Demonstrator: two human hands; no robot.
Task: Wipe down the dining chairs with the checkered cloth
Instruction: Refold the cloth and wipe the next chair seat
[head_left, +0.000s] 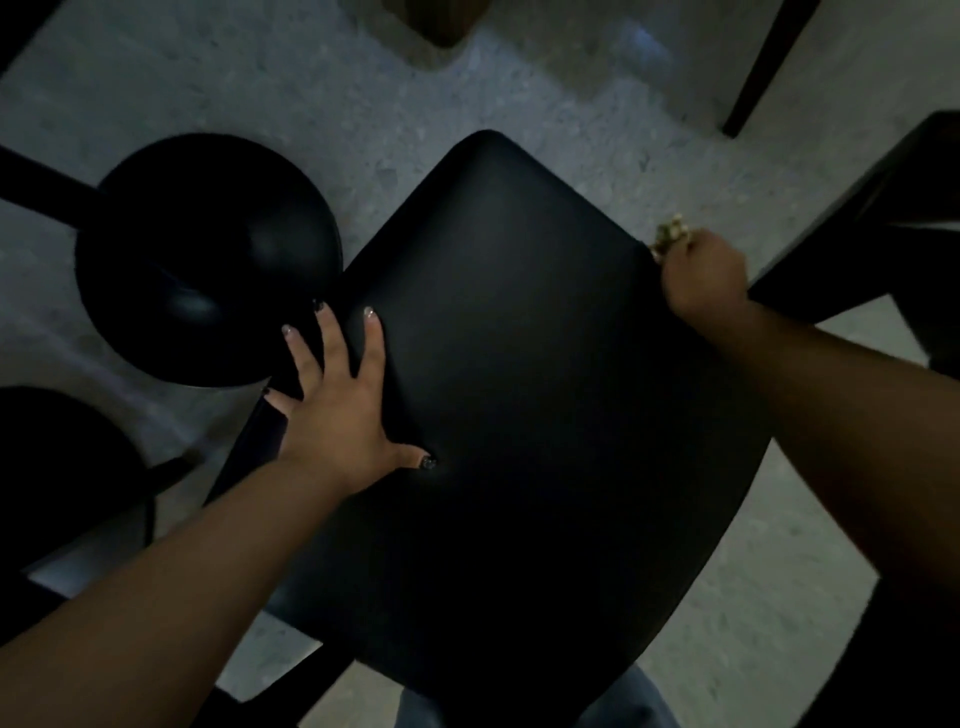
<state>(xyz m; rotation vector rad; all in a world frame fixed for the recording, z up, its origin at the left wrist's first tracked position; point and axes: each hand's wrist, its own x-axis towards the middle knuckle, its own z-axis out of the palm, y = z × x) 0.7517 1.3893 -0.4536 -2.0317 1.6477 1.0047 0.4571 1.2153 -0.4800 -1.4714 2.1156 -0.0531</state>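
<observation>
— Hands first: where are they?

— Left hand (332, 410) lies flat with fingers spread on the seat (519, 389), near its left edge at centre-left of the frame. Right hand (704, 275) is a fist at the seat's right edge, right of centre, clutching the cloth (670, 240).

— So the cloth is already on the chair?

— Just at the rim. Only a small bunched bit shows beyond the knuckles, at or just beside the edge; I can't tell if it touches.

— Which way does the unwiped part lie?

— Left and down-frame from the fist. The seat's long axis runs from upper centre toward lower right, so I'd judge the right hand sweeps inward while the left steadies.

— Anything beyond?

— Round stool (208, 260) at upper left, close beside the seat, on the floor (363, 104).
</observation>
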